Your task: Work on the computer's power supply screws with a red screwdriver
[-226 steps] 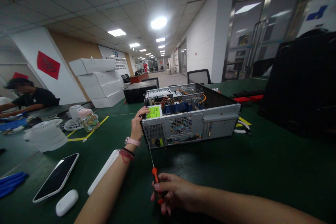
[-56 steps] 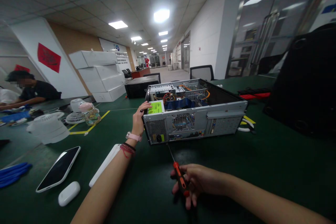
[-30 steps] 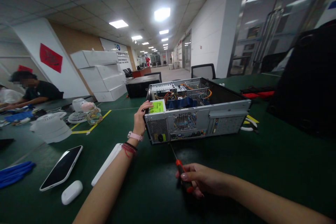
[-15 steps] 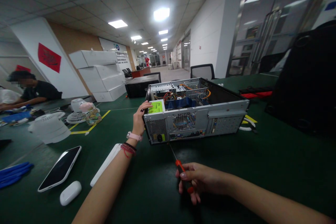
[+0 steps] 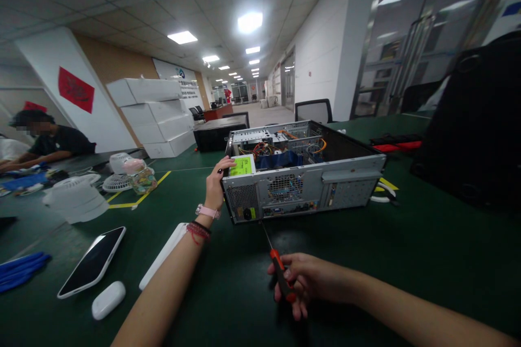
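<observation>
A computer case [image 5: 309, 192] lies on its side on the green table, uncovered, its back panel facing me. My left hand [image 5: 217, 179] grips its near left corner, fingers over the top edge beside the power supply's yellow-green label [image 5: 241, 166]. Held in my right hand [image 5: 303, 279] is a screwdriver [image 5: 280, 274] with a red and black handle. Its thin shaft slants up to the lower edge of the back panel, below the power socket. The tip is too small to make out there. Wires and a wide blue ribbon cable [image 5: 280, 160] show inside the case.
To the left lie a phone [image 5: 93, 263], a white earbud case [image 5: 108, 300], a long white object [image 5: 165, 255] and blue gloves [image 5: 22, 271]. White fan parts [image 5: 77, 199] and a jar [image 5: 143, 178] stand beyond. A large black object [image 5: 468, 135] rises at right. Another person sits far left.
The screwdriver handle has shifted slightly left, and my right fingers have changed position around it. My left hand and the computer case stay put.
</observation>
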